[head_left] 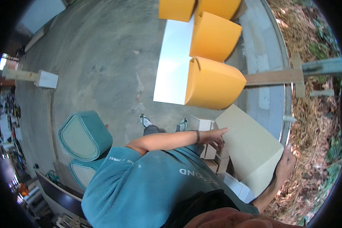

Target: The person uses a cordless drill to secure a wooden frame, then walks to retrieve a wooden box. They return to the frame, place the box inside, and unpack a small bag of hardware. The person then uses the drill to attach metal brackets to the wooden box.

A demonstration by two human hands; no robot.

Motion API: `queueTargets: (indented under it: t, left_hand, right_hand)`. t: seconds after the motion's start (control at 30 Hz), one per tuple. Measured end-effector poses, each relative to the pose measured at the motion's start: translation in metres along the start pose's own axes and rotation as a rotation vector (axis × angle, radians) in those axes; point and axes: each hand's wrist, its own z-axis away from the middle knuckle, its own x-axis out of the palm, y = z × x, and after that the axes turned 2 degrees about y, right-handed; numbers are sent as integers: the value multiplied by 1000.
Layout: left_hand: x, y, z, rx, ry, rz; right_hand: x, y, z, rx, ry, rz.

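Observation:
A large pale beige, box-like piece (250, 146) is tilted in front of me on the right, its broad smooth face upward and a faint crease across its nearer end. My left hand (213, 137) reaches across my body to its left edge, thumb along the edge and fingers curled below. Against the opposite edge my right hand (286, 161) is closed around the side; some of its fingers are hidden behind the piece. Small white and cardboard boxes (208, 152) stand beneath my left hand, partly covered. Another white box (237, 188) shows under the beige piece's near end.
Ahead, yellow rounded box-like pieces (216, 81) line up with white faces (172, 64). Two teal rounded-triangular containers (85, 135) sit at my left. A wooden beam (269, 78) crosses the low ledge (260, 45) on the right; dry leaves lie beyond. A white-ended post (47, 79) stands far left.

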Motion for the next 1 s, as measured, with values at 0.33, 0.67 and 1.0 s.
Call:
queueTargets:
  t: [0.33, 0.67, 1.0]
  left_hand:
    - [-78, 5, 269, 294, 58, 260]
    - [-257, 19, 486, 642, 376, 635]
    - [-533, 107, 755, 792, 607, 1187]
  right_hand:
    - [43, -276, 91, -539, -98, -58]
    - [232, -552, 88, -957, -211, -198]
    - [470, -936, 115, -1058, -420, -251]
